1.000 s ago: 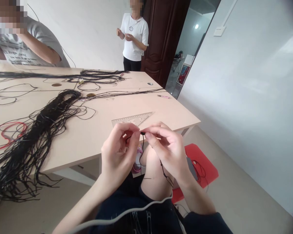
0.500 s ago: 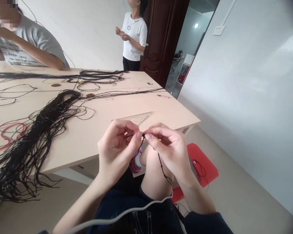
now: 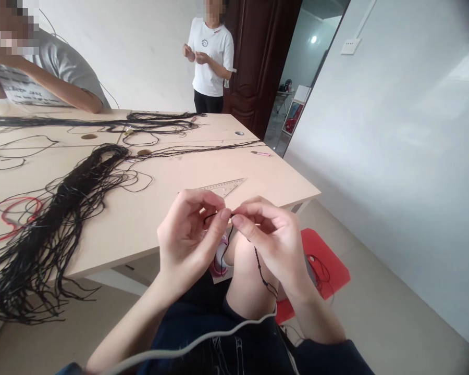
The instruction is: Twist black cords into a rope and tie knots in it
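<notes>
Between my two hands, above my lap, is a thin black cord (image 3: 259, 266) with small knots along its hanging part. My left hand (image 3: 193, 237) pinches it between thumb and forefinger. Close beside, almost touching those fingertips, my right hand (image 3: 271, 237) pinches the same cord. One end curls inside my left fingers, and another strand drops below the fingertips in front of my leg. From under my right hand the knotted length hangs down and finishes in a small loop near my thigh. The fingertips partly hide the spot being gripped.
A table (image 3: 172, 219) carries a thick bundle of black cords (image 3: 62, 208), red cord (image 3: 39, 205), a clear set square (image 3: 229, 186) and a pink pen (image 3: 261, 153). A red stool (image 3: 328, 265) stands at my right. One person (image 3: 62, 73) sits opposite; another (image 3: 213, 57) stands by the door.
My left fingertips have shifted slightly right and up, closer to the right ones. The loose strand below them hangs lower and straighter. The standing person has moved a little to the left.
</notes>
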Tool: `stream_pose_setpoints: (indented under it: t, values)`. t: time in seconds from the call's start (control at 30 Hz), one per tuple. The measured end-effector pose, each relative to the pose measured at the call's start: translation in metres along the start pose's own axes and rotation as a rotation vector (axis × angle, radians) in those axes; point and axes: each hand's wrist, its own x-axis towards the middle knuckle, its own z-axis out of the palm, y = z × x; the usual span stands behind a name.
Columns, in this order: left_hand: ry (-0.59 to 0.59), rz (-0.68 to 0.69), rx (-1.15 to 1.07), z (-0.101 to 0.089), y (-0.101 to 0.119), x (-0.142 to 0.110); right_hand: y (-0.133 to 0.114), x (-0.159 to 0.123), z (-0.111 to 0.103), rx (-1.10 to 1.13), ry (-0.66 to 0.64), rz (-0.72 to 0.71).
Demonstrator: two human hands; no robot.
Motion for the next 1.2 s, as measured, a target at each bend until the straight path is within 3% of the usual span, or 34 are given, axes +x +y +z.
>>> stream_pose_setpoints:
  t: [0.43,0.67,1.0,1.2]
  values:
    - [0.041,0.056,0.005,0.003,-0.003,0.009,0.001,-0.002,-0.003,-0.004,-0.007,-0.019]
    - [-0.123,0.166,0.010,-0.008,-0.006,0.012,0.000,0.001,-0.004,0.042,-0.023,-0.005]
    - [-0.060,0.171,0.061,-0.005,-0.006,0.013,0.000,0.001,-0.003,0.022,-0.039,0.064]
    - [-0.059,0.178,0.046,-0.003,-0.006,0.014,0.002,0.002,-0.003,-0.002,-0.054,0.030]
